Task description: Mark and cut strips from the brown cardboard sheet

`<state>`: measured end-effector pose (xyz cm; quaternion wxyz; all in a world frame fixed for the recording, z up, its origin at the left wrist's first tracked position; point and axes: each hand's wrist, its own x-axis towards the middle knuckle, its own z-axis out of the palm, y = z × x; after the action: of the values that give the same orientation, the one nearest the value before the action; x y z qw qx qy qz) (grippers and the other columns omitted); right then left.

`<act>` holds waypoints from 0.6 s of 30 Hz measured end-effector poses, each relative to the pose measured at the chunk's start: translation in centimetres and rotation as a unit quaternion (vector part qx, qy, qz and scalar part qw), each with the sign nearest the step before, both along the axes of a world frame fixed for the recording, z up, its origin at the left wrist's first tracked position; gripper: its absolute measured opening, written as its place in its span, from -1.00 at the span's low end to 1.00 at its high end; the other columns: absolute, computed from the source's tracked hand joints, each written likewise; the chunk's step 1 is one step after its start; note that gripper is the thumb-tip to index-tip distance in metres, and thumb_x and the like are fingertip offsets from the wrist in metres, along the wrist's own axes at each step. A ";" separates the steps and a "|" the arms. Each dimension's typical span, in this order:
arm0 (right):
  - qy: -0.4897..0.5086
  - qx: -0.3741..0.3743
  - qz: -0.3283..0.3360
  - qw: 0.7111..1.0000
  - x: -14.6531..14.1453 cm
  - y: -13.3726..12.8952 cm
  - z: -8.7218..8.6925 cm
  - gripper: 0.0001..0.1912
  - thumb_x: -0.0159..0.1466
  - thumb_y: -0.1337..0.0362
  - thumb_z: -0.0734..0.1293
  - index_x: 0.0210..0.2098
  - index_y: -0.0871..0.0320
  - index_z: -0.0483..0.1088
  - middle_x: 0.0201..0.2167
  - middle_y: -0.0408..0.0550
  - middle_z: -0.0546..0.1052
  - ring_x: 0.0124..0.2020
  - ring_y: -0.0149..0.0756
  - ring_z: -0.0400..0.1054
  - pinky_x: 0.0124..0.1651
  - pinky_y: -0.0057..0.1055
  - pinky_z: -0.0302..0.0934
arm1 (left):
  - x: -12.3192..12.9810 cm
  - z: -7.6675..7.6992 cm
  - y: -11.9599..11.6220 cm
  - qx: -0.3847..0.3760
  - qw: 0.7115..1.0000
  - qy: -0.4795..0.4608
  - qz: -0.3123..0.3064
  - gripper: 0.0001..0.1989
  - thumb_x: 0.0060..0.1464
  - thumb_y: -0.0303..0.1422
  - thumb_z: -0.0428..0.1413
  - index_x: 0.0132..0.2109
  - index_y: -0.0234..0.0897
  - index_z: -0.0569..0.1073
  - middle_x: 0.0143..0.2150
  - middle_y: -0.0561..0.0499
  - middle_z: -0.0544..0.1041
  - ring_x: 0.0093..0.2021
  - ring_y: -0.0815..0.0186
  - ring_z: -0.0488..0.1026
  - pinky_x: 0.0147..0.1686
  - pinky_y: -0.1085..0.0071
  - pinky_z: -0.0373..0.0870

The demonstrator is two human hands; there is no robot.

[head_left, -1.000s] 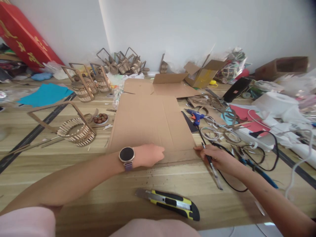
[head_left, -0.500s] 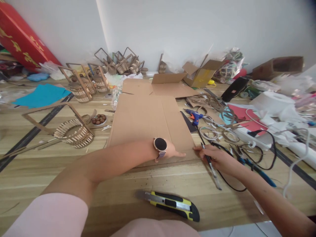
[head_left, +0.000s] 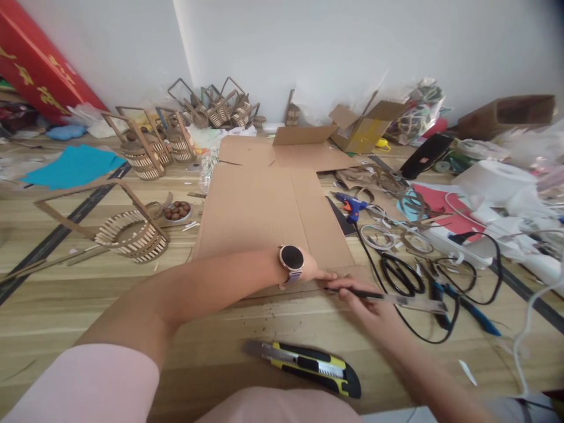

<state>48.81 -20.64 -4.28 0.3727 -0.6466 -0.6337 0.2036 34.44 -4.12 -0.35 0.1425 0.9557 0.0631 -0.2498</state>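
My left hand [head_left: 314, 269], with a watch [head_left: 291, 257] on its wrist, lies on the near part of a flat cardboard sheet [head_left: 255, 205]. One finger stretches to the right along the board; the other fingers are mostly hidden. My right hand [head_left: 369, 311] is closed around a slim black pen [head_left: 392, 298] with a pale rear end, and its dark tip points left at the cardboard, close by my left fingertip. Nearer to me, a yellow and black utility knife [head_left: 308, 365] lies on the wooden table [head_left: 207, 358] with its blade out.
At right are a blue glue gun [head_left: 352, 205], blue-handled pliers [head_left: 471, 311], black cable and curled strips. A woven basket [head_left: 132, 235] and a bowl of brown nuts [head_left: 177, 211] stand at left. More small baskets and an open carton [head_left: 370, 126] line the wall.
My right hand has moved left and slightly towards me, swinging the pen from steep to nearly level, its tip now near my left finger. My left hand stays on the cardboard.
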 end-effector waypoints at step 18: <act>0.062 -0.008 0.006 0.998 -5.2 1.6 -2.6 -0.85 0.28 0.19 0.29 -0.36 0.06 0.45 -0.36 -0.05 0.60 -0.26 -0.20 0.50 -0.21 -0.31 0.38 | -0.4 -0.1 -0.5 -0.012 1.000 -0.010 0.009 -0.69 0.25 -0.38 0.23 0.11 -0.30 0.46 0.02 -0.08 0.54 -0.03 0.18 0.55 -0.04 0.13 0.55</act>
<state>43.60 -19.08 -6.88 0.4047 -0.6316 -0.6120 0.2504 34.03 -4.57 -0.48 0.1572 0.9556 0.0670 -0.2400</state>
